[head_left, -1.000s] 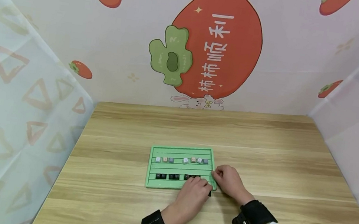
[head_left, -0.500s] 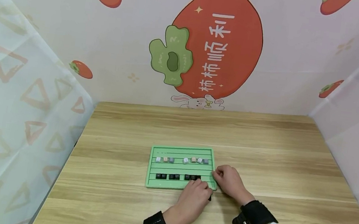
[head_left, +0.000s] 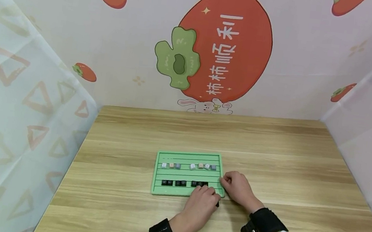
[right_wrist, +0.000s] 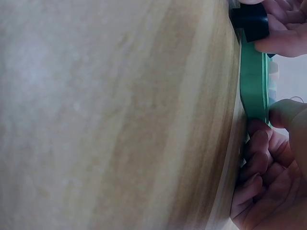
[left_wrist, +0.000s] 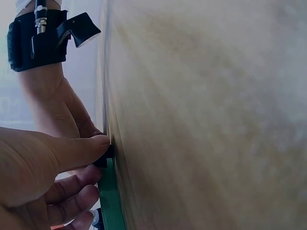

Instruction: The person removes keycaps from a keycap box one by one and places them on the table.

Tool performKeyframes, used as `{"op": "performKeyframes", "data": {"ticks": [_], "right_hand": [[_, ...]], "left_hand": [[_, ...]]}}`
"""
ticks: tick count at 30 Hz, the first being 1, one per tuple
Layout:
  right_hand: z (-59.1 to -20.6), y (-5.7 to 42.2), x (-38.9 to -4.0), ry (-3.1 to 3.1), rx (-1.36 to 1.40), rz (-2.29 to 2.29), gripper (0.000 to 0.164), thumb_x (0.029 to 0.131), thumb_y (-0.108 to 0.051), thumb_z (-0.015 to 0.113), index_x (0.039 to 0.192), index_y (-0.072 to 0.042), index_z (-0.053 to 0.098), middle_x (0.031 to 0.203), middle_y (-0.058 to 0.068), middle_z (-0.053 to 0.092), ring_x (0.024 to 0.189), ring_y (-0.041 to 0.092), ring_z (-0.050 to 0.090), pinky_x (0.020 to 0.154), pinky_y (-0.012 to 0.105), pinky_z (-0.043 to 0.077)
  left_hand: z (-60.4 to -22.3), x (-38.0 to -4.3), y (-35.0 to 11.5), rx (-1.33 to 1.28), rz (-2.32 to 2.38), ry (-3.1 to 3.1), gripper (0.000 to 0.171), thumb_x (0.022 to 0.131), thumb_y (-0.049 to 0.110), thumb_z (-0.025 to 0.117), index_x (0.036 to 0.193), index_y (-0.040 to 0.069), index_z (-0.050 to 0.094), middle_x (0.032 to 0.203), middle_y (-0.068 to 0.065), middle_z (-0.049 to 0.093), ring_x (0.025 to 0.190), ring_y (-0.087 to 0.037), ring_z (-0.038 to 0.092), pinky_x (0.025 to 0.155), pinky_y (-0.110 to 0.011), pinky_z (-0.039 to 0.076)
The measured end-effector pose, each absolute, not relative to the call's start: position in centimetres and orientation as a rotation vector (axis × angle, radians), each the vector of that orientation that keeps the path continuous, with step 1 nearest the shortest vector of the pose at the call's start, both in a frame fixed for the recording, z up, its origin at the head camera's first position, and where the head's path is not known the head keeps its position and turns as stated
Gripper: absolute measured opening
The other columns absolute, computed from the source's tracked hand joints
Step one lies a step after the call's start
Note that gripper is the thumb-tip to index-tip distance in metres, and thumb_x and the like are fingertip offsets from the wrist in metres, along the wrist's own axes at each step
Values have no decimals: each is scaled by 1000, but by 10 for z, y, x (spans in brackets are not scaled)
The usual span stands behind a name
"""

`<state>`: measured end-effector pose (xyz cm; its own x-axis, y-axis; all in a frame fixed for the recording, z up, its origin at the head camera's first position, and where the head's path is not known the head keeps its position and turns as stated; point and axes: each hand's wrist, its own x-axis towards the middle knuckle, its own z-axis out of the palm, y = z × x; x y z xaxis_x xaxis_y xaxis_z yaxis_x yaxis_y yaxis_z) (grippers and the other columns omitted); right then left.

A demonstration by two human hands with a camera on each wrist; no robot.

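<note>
I look over a wood-grain table (head_left: 118, 216), with a persimmon-print backdrop (head_left: 128, 47) at twelve o'clock and pale sheets (head_left: 9, 109) hanging at ten and two. Near its middle lies a green tray (head_left: 178, 174) bearing small pale and grey cubes (head_left: 178, 166) and, toward six o'clock, black blocks (head_left: 180, 183). The right hand (head_left: 239, 188) pinches its three-o'clock edge; at five, the left hand (head_left: 200, 206) pinches a loose black piece (right_wrist: 254, 21), blocking my view of the near rim.

Tray (head_left: 172, 172) on table (head_left: 109, 199), backdrop (head_left: 129, 39) behind. Rear row (head_left: 192, 166): 7 blocks; front row (head_left: 178, 183) nearer. L hand (head_left: 199, 208) w/ 1 block (right_wrist: 256, 22) at front edge; R hand (head_left: 239, 190) at R edge.
</note>
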<state>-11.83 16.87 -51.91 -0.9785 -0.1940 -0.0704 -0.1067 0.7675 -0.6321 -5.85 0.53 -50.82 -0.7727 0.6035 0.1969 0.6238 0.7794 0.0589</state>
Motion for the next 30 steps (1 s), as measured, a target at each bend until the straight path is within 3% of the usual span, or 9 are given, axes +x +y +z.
{"op": "performKeyframes", "data": {"ticks": [10, 19, 30], "right_hand": [[-518, 168, -119, 2833, -232, -989, 32, 87, -18, 61, 57, -12, 50, 50, -4, 39, 48, 12, 38, 51, 27, 31], [-518, 167, -119, 2824, -224, -989, 34, 87, -18, 60, 56, -12, 47, 50, -5, 37, 48, 11, 37, 51, 27, 30], [-516, 169, -118, 2819, -232, -984, 35, 88, -18, 60, 56, -12, 47, 49, -5, 35, 47, 11, 35, 51, 27, 29]], "left_hand": [[-508, -59, 4, -962, -180, -2802, 24, 73, 39, 75, 90, 23, 72, 80, 8, 59, 71, -10, 50, 61, -23, 33], [-506, -61, 1, -969, -231, -2825, 28, 76, 43, 72, 95, 22, 71, 85, 7, 61, 76, -10, 53, 67, -26, 40], [-502, -65, -2, -923, -313, -2728, 22, 82, 39, 67, 95, 22, 72, 88, 7, 63, 81, -12, 57, 69, -28, 42]]}}
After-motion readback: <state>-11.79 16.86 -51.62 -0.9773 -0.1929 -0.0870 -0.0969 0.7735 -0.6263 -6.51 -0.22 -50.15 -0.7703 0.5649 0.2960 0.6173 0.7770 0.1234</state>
